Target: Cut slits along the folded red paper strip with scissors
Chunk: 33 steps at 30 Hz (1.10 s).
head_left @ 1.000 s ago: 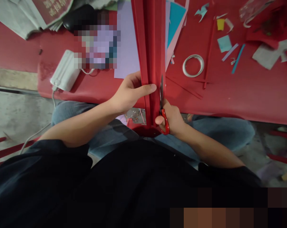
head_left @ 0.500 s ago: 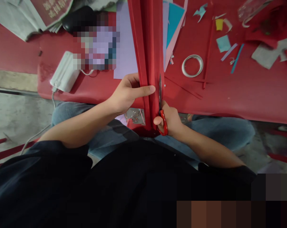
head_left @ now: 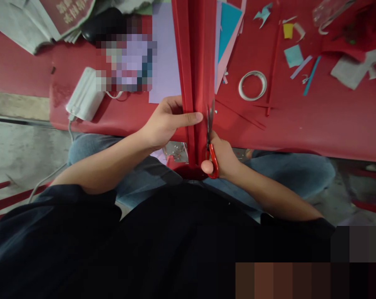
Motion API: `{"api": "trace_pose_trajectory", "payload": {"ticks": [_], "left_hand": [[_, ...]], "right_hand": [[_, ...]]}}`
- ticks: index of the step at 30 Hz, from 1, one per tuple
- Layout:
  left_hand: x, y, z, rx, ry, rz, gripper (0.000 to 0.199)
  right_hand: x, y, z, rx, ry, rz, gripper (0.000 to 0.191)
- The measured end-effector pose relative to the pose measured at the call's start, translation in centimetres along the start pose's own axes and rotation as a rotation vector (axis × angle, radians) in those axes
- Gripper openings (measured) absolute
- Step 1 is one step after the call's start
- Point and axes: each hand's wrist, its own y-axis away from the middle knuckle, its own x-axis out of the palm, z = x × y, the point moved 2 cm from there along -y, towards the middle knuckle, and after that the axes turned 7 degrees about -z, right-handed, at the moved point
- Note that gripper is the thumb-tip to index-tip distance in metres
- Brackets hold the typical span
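My left hand is closed on a long, folded red paper strip, with the thumb on top and the fingers hidden beneath. The strip stretches from the far edge of the view down toward my lap. In my right hand is a pair of scissors with red handles, my thumb through one loop. Their blades are slightly apart at the strip's right edge, pointing away from me. Whether paper lies between the blades is hard to make out.
On the red table lie a tape roll, purple paper, blue paper and several paper scraps. A white power adapter with a cable is at left, near a black computer mouse.
The scissor blades have parted a little, and their handles have shifted slightly. The red strip's far end has moved a bit to the right; my left hand keeps its place.
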Motion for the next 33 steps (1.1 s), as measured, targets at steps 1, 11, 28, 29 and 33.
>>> {"api": "trace_pose_trajectory", "payload": {"ticks": [1,11,28,29,33], "left_hand": [[0.0,0.0,0.0,-0.011,-0.001,0.002,0.032],[0.4,0.5,0.0,-0.102,-0.03,0.08,0.025],[0.9,0.8,0.1,-0.105,-0.053,0.082,0.032],[0.9,0.8,0.1,-0.103,-0.055,0.088,0.032],[0.9,0.8,0.3,-0.101,-0.065,0.093,0.03]], "right_hand": [[0.0,-0.1,0.0,0.007,-0.05,-0.005,0.12],[-1.1,-0.7,0.3,-0.048,-0.105,-0.002,0.126],[-1.5,-0.8,0.5,-0.093,0.012,-0.036,0.137],[-1.5,-0.8,0.5,-0.091,0.012,-0.036,0.136],[-1.3,-0.6,0.4,-0.073,0.021,-0.045,0.133]]}}
